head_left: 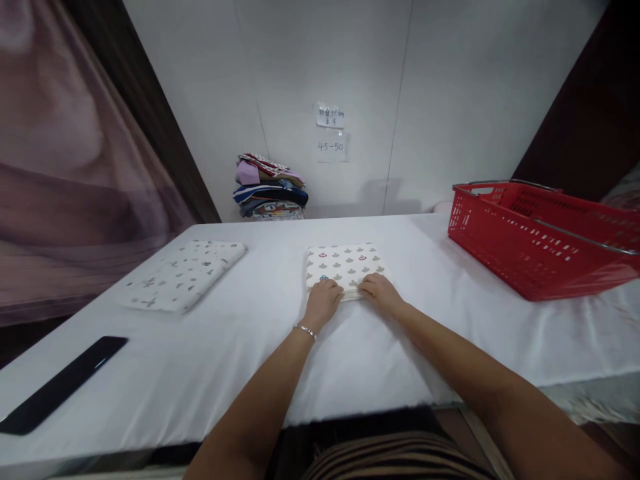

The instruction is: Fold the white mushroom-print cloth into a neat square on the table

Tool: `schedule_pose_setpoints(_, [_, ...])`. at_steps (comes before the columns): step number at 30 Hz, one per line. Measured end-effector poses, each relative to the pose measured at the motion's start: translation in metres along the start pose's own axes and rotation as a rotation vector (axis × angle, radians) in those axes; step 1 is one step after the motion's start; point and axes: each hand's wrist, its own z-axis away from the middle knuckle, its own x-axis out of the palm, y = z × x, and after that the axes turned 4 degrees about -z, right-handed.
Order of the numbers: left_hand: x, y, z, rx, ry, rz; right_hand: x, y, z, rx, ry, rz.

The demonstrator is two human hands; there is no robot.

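A folded white cloth (345, 263) with small grey, red and blue printed figures lies flat on the white-covered table in front of me. My left hand (324, 297), with a bracelet at the wrist, grips its near left edge. On the near right edge, my right hand (381, 291) has its fingers curled over the fabric. Between my hands the folded layers show along the near side. Both thumbs are partly hidden. Farther left lies a second folded white cloth (185, 273) with a scattered grey print, apart from my hands.
A red plastic basket (530, 247) with metal handles stands on the right. A stack of folded fabrics (271, 190) sits at the back against the wall, below and left of paper signs (331, 133). A long black object (65, 383) lies at the left front edge.
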Motion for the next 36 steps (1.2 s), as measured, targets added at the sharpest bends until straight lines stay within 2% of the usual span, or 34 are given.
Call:
schedule_pose_setpoints(9, [0.0,0.003,0.002,0.015,-0.03,-0.099,0.01,0.0,0.005,0.024,0.05,0.017])
schedule_pose_setpoints(15, [-0.005,-0.001,0.012,0.038,-0.02,-0.063,0.012,-0.003,0.008,0.059,0.072,0.018])
schedule_pose_setpoints(20, [-0.012,0.008,-0.006,-0.049,0.043,0.005,0.014,-0.004,0.008,0.061,0.106,0.024])
schedule_pose_setpoints(23, [-0.006,0.015,-0.018,0.005,0.046,-0.004,0.014,-0.005,0.011,0.068,0.108,0.007])
schedule_pose_setpoints(26, [0.008,0.017,-0.015,0.065,-0.026,-0.052,0.008,-0.004,0.011,0.078,0.048,-0.064])
schedule_pose_setpoints(29, [0.019,0.016,-0.007,0.067,-0.064,-0.088,-0.001,-0.003,-0.001,0.121,0.022,-0.183])
schedule_pose_setpoints(33, [0.023,0.015,-0.004,0.061,-0.059,-0.086,0.0,-0.008,-0.034,0.138,0.115,-0.22])
schedule_pose_setpoints(36, [0.023,0.014,-0.001,0.077,-0.06,-0.064,0.013,-0.013,-0.047,0.215,-0.024,-0.139])
